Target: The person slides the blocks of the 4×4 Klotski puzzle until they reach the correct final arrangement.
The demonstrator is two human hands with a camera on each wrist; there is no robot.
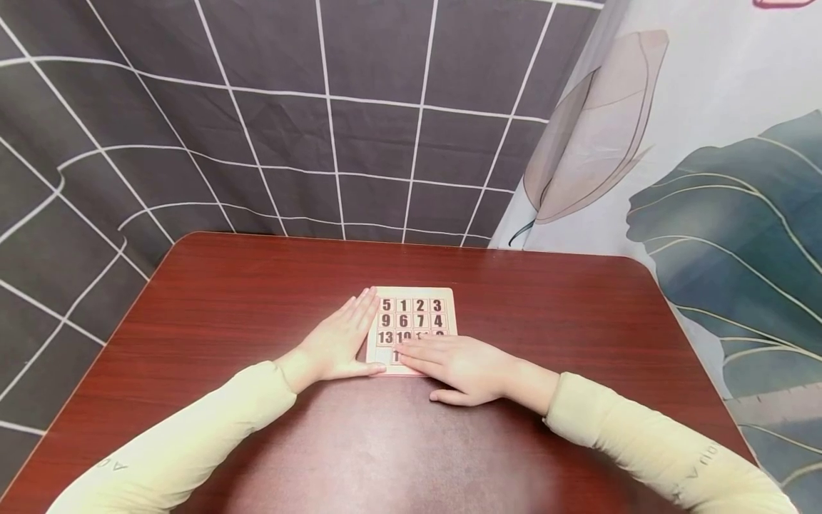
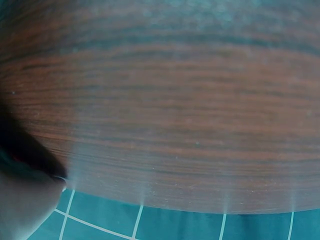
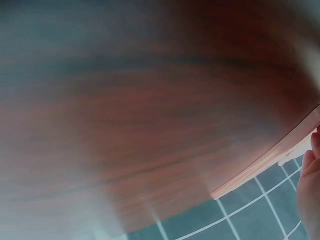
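A pale number slide puzzle (image 1: 416,294) lies flat on the reddish-brown table, its square tiles printed with bold dark numbers such as 5, 1, 2 and 3 along the far row. A gap shows in the near left corner of the grid. My left hand (image 1: 339,341) rests along the puzzle's left edge with fingers straight and thumb at the near left corner. Extended fingers of my right hand (image 1: 465,368) lie over the lower right tiles, hiding several numbers; its thumb sits apart on the table side. The right wrist view catches the puzzle's side edge (image 3: 265,167) beside the fingers.
The table (image 1: 270,285) has rounded far corners. Behind it hangs a dark grey cloth (image 1: 372,135) with white grid lines, and a leaf-patterned curtain (image 1: 706,164) hangs at the right. Pale yellow sleeves (image 1: 193,435) cover both forearms.
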